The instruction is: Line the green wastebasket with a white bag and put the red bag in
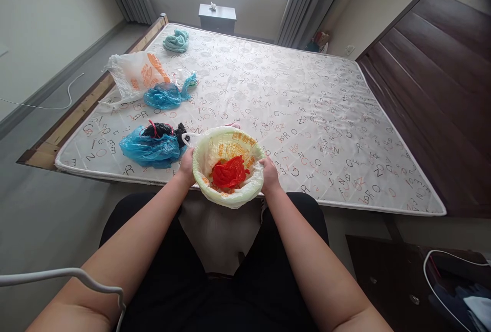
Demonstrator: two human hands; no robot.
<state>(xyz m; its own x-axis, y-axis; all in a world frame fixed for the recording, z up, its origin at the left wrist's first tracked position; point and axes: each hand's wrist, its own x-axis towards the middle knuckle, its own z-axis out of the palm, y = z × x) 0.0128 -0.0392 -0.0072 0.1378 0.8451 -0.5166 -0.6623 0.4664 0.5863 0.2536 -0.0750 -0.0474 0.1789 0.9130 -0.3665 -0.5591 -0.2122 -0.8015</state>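
Between my two hands is a small pale-green wastebasket (196,166), tilted so its inside faces me. A whitish plastic bag with orange print (245,148) lines it and folds over its rim. Down in it lies a crumpled red plastic bag (230,172). My left hand (187,167) grips the left side, below a white loop of the liner. On the right side my right hand (270,173) is closed round the rim and liner. Just left of the basket, a blue plastic bag (148,149) and a black plastic bag (163,130) rest on the mattress.
The bare mattress (291,112) carries a white-and-orange bag (134,73), another blue bag (164,96) and a teal cloth (176,41). A dark headboard (429,91) rises at right. A white cable (61,275) crosses near my left arm. A nightstand (217,12) stands beyond the bed.
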